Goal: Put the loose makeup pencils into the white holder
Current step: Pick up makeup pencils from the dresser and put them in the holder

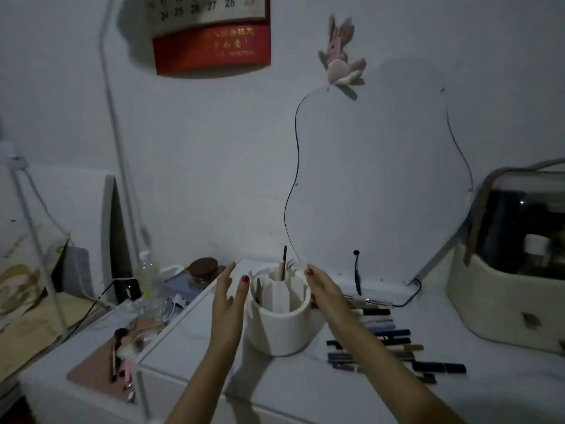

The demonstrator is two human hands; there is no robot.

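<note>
Far left, at my 9 o'clock, I see a lower shelf (101,356) holding a brush and small oddments, too dim to name

Left hand (227,304) hangs just beside the white holder (279,319), at the holder's 9 o'clock. Fingers spread and straight, thumb with a red nail pointing toward the rim; palm faces the holder. I cannot tell whether it touches the wall; nothing is held

The white holder stands upright on the white tabletop (305,390), dead centre, between both hands. It is round with inner dividers. A few thin sticks rise from its central compartment: one pale, one dark, plus finer ones I cannot identify

Right hand (327,289) sits at the holder's 3 o'clock, close against the rim, fingers loosely extended and slightly apart, red nail visible. Contact with the holder unclear; nothing is held

Loose makeup pencils (388,344) lie flat on the tabletop at the holder's 4 o'clock, partly under the right forearm, in a rough stack of parallel rows, mostly dark barrels, some pale

At the tabletop's 2 o'clock, a cream case (489,304) with a dark clear lid, well apart from the pencils

Behind, a wavy-edged mirror (376,185) on the wall
</note>
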